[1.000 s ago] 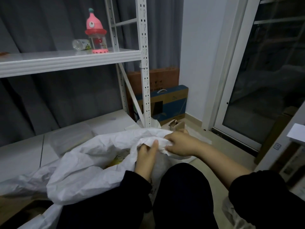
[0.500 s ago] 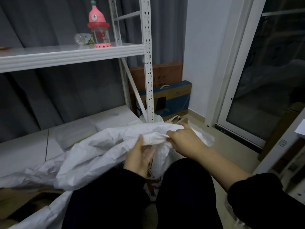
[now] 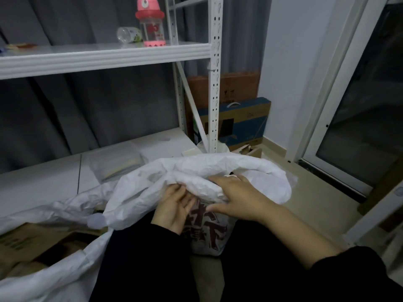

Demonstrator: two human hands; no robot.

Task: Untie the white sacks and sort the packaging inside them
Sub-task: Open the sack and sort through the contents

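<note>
A crumpled white sack [image 3: 152, 190] lies across my lap, its mouth bunched between my hands. My left hand [image 3: 174, 205] reaches up under the fold, its fingertips curled into the fabric. My right hand [image 3: 237, 199] lies over the same fold from the right, fingers bent round the edge. Below the fold shows a white bag with dark red printed characters [image 3: 207, 232]. Flattened brown cardboard [image 3: 32, 240] sits inside the open sack at the lower left.
A white metal shelf rack [image 3: 214, 83] stands ahead, with a pink drinking bottle [image 3: 150, 22] and a clear jar [image 3: 127, 34] on its upper board. A clear plastic packet [image 3: 117, 160] lies on the lower board. Boxes [image 3: 244, 120] lean against the wall. A glass door [image 3: 359, 105] is right.
The fold of the sack has been lifted, uncovering the printed bag beneath. My left hand has slipped under the fabric, and my right hand has spread over its top edge.
</note>
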